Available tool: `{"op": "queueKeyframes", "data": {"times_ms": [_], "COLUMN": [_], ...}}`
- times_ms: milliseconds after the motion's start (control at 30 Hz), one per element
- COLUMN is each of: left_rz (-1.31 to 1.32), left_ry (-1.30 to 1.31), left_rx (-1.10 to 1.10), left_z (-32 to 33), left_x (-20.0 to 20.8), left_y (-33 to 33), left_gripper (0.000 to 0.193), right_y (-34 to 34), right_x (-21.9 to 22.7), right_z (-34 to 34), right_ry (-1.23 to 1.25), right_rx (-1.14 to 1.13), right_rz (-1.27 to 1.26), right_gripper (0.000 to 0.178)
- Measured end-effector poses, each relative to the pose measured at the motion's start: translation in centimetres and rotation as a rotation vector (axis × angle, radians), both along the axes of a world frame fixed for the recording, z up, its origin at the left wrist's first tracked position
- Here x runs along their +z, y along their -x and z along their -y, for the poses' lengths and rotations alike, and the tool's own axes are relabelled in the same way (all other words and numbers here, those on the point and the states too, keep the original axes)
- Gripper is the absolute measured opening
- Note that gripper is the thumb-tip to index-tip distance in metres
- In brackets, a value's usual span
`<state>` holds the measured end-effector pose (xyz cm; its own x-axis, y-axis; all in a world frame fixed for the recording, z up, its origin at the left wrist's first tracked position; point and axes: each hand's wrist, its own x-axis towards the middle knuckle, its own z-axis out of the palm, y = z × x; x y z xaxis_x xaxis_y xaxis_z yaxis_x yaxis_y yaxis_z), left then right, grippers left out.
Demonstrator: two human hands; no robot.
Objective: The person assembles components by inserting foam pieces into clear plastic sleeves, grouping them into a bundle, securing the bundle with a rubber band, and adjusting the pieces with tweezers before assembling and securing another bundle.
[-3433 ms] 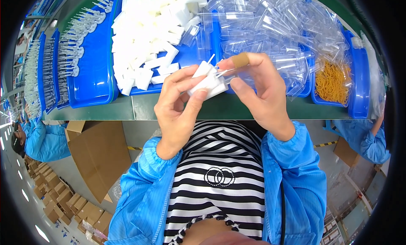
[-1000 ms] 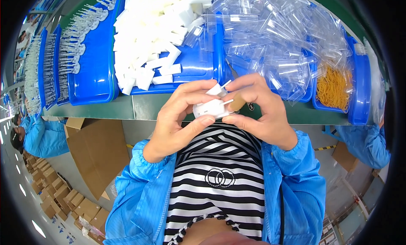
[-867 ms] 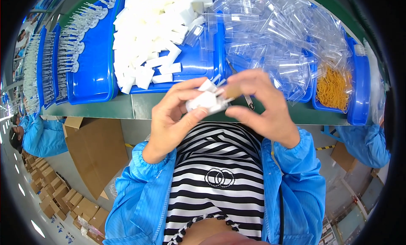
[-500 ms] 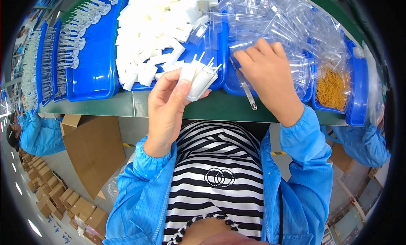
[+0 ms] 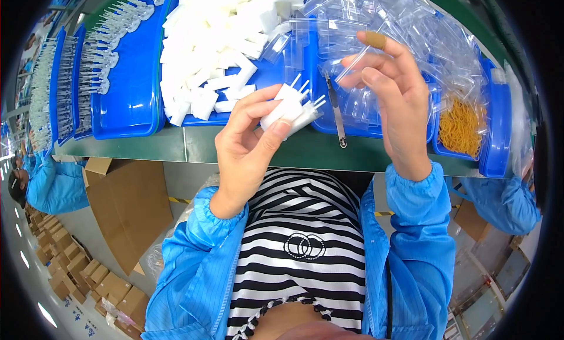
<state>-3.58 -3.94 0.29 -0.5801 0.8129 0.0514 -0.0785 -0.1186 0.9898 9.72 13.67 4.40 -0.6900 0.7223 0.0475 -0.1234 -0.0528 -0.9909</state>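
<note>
My left hand (image 5: 249, 143) is closed round a white plastic part with thin prongs (image 5: 306, 114) and a white foam block (image 5: 286, 106) pressed against it. The prongs point up and to the right. To its right, my right hand (image 5: 399, 99) pinches a narrow clear plastic piece (image 5: 354, 64) in its fingertips, above a bin of similar pieces. A tan bandage (image 5: 375, 40) wraps one of the right fingers. Tweezers (image 5: 338, 114) lie between the hands, across the front rim of that bin.
White foam blocks (image 5: 197, 52) fill a blue bin ahead. Clear plastic pieces (image 5: 405, 29) heap up at the right, beside yellow rubber bands (image 5: 463, 125). Pronged parts line blue trays (image 5: 126, 114) at the left. Co-workers in blue sleeves (image 5: 57, 187) sit on both sides.
My right hand has risen out of the clear pieces and turned, now with one in its fingertips. My left hand has shifted right, tilting the pronged part. The tweezers have swung slightly.
</note>
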Motion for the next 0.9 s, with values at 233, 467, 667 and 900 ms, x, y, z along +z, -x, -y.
{"op": "queueKeyframes", "data": {"times_ms": [233, 467, 667, 900], "left_rz": [-0.047, -0.095, -0.126, -0.197], "left_ry": [0.009, 0.007, 0.018, -0.042], "left_rx": [-0.022, 0.004, 0.028, 0.032], "left_z": [-0.7, -0.5, -0.5, -0.1], "left_x": [0.5, 0.6, 0.6, 0.0], "left_y": [-1.1, -1.1, -1.3, -1.0], "left_gripper": [0.023, 0.024, 0.024, 0.023], "right_y": [-0.2, -0.4, -0.6, -0.9], "right_x": [-0.8, -1.0, -1.9, -2.1], "right_z": [2.3, 2.3, 3.3, 4.0], "right_ry": [0.096, -0.094, -0.220, -0.269], "right_rx": [0.043, -0.052, -0.033, -0.038], "right_rz": [-0.041, -0.013, 0.045, 0.057], "right_gripper": [0.037, 0.034, 0.034, 0.035]}}
